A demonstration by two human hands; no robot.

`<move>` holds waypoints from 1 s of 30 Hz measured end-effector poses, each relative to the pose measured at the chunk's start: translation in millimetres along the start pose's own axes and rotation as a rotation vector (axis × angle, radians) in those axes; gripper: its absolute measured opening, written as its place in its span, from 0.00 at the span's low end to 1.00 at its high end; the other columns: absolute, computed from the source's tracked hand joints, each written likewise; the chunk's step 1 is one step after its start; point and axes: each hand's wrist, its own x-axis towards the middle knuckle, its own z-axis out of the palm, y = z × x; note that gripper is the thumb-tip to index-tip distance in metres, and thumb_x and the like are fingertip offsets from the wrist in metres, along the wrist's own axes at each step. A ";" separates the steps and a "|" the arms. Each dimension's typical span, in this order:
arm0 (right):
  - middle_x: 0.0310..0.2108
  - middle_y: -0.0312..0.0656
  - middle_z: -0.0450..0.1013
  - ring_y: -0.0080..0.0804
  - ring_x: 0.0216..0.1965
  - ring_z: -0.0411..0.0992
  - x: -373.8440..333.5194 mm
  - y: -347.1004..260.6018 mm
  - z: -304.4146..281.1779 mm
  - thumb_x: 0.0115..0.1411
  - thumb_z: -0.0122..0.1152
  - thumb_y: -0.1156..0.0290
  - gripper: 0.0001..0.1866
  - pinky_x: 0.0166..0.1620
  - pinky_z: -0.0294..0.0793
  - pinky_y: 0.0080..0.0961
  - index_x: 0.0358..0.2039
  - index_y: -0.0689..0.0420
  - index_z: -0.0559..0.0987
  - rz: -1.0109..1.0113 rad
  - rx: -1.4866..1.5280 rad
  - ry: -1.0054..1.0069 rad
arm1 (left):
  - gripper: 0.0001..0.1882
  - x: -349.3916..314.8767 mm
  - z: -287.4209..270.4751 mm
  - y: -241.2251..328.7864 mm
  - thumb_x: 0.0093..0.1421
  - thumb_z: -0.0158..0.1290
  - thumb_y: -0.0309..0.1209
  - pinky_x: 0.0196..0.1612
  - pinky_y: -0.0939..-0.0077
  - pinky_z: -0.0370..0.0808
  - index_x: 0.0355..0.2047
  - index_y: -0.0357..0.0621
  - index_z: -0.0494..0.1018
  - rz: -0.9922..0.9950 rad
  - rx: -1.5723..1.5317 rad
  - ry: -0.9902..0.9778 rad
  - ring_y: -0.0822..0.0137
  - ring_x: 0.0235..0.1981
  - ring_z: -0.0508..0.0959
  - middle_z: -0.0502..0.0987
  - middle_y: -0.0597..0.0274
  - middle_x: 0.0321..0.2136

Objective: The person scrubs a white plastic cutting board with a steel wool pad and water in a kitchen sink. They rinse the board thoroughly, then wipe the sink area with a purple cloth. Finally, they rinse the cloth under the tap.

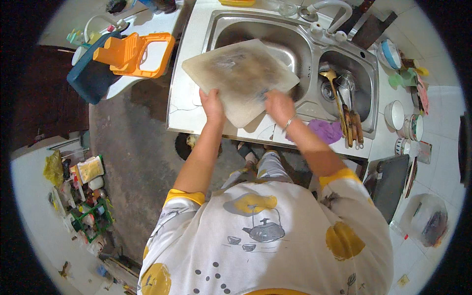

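A stained cutting board tilts over the left sink basin, hiding most of it. The left hand grips its near edge; the right hand presses on its surface, its grip unclear.

- The left hand grips the near left edge of a pale, stained cutting board, tilted over the left basin of a steel double sink.
- The right hand presses on the board's lower right part — a ring shows on one finger.
- The right basin holds a golden ladle and wooden-handled utensils.
- A purple cloth lies on the sink's front rim, just beside the right forearm.
- The tap curves over the divider — bowls sit right of the sink.
- An orange plastic stool rests far left.
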 end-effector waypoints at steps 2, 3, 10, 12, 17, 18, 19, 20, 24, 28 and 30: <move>0.31 0.53 0.72 0.51 0.32 0.71 7.6 17.0 -3.8 0.53 0.48 0.69 0.11 0.36 0.71 0.43 0.30 0.60 0.77 -0.007 -0.020 -0.122 | 0.22 4.3 -6.0 -9.6 0.59 0.40 0.32 0.48 0.60 0.69 0.53 0.41 0.58 -0.016 0.022 -0.001 0.57 0.46 0.70 0.67 0.50 0.47; 0.31 0.52 0.72 0.50 0.33 0.71 6.3 7.6 -12.3 0.53 0.49 0.69 0.11 0.37 0.71 0.42 0.31 0.60 0.77 -0.045 -0.032 -0.174 | 0.23 3.0 -5.3 -5.8 0.61 0.37 0.36 0.49 0.59 0.68 0.55 0.42 0.57 -0.095 -0.105 -0.031 0.56 0.47 0.69 0.66 0.50 0.49; 0.34 0.45 0.71 0.44 0.38 0.69 0.9 -91.6 -14.4 0.50 0.54 0.74 0.11 0.41 0.70 0.36 0.35 0.58 0.78 -0.461 0.265 0.006 | 0.35 -27.7 -7.4 1.8 0.63 0.24 0.59 0.59 0.57 0.60 0.58 0.48 0.58 -0.411 -0.570 -0.196 0.53 0.56 0.63 0.64 0.56 0.56; 0.35 0.45 0.72 0.44 0.38 0.69 38.9 -110.0 2.7 0.52 0.52 0.73 0.11 0.42 0.70 0.37 0.35 0.57 0.78 -0.432 0.215 -0.016 | 0.35 -28.7 -8.4 6.8 0.63 0.25 0.59 0.59 0.56 0.59 0.58 0.49 0.58 -0.471 -0.679 -0.224 0.53 0.57 0.63 0.64 0.56 0.56; 0.38 0.46 0.72 0.46 0.41 0.68 121.4 -118.2 37.9 0.52 0.50 0.74 0.13 0.48 0.66 0.38 0.38 0.57 0.78 -0.348 0.282 0.045 | 0.34 -30.6 -4.3 14.3 0.63 0.27 0.58 0.61 0.55 0.56 0.59 0.49 0.58 -0.559 -0.778 -0.283 0.53 0.58 0.62 0.63 0.56 0.57; 0.37 0.47 0.72 0.46 0.41 0.68 107.4 -116.6 33.3 0.52 0.51 0.74 0.12 0.48 0.66 0.39 0.37 0.58 0.78 -0.378 0.274 0.020 | 0.34 -33.4 -4.1 16.0 0.63 0.27 0.58 0.60 0.56 0.56 0.59 0.47 0.58 -0.532 -0.797 -0.290 0.53 0.57 0.63 0.63 0.55 0.57; 0.38 0.47 0.72 0.46 0.42 0.68 86.5 -107.1 32.4 0.51 0.52 0.75 0.12 0.48 0.66 0.39 0.37 0.58 0.77 -0.411 0.333 0.028 | 0.34 -33.3 -5.6 16.4 0.63 0.27 0.58 0.60 0.56 0.56 0.58 0.46 0.58 -0.545 -0.803 -0.261 0.53 0.57 0.63 0.63 0.54 0.56; 0.39 0.47 0.72 0.46 0.42 0.68 61.5 -91.7 25.3 0.50 0.53 0.76 0.13 0.48 0.66 0.38 0.37 0.59 0.77 -0.441 0.378 0.034 | 0.34 -33.2 -5.3 13.5 0.63 0.27 0.58 0.60 0.56 0.57 0.58 0.46 0.58 -0.565 -0.820 -0.240 0.53 0.56 0.63 0.64 0.54 0.56; 0.41 0.46 0.71 0.46 0.43 0.68 -6.2 -59.6 -24.9 0.47 0.55 0.78 0.15 0.48 0.67 0.37 0.39 0.58 0.77 -0.459 0.280 -0.104 | 0.35 -32.9 -4.3 0.9 0.63 0.28 0.58 0.60 0.56 0.58 0.58 0.44 0.59 -0.523 -0.908 -0.285 0.53 0.55 0.64 0.64 0.53 0.55; 0.40 0.44 0.71 0.44 0.43 0.67 38.9 -84.4 -2.3 0.50 0.54 0.76 0.13 0.47 0.68 0.36 0.37 0.58 0.77 -0.503 0.265 -0.030 | 0.34 -34.7 -5.1 7.2 0.63 0.30 0.58 0.60 0.56 0.56 0.58 0.46 0.59 -0.562 -0.877 -0.213 0.53 0.57 0.63 0.64 0.54 0.56; 0.39 0.44 0.71 0.43 0.41 0.68 86.4 -114.5 18.9 0.51 0.53 0.74 0.12 0.46 0.68 0.36 0.36 0.57 0.78 -0.506 0.280 0.006 | 0.34 -31.8 -7.6 10.8 0.62 0.30 0.58 0.61 0.56 0.56 0.59 0.46 0.58 -0.560 -0.939 -0.288 0.53 0.58 0.62 0.63 0.54 0.57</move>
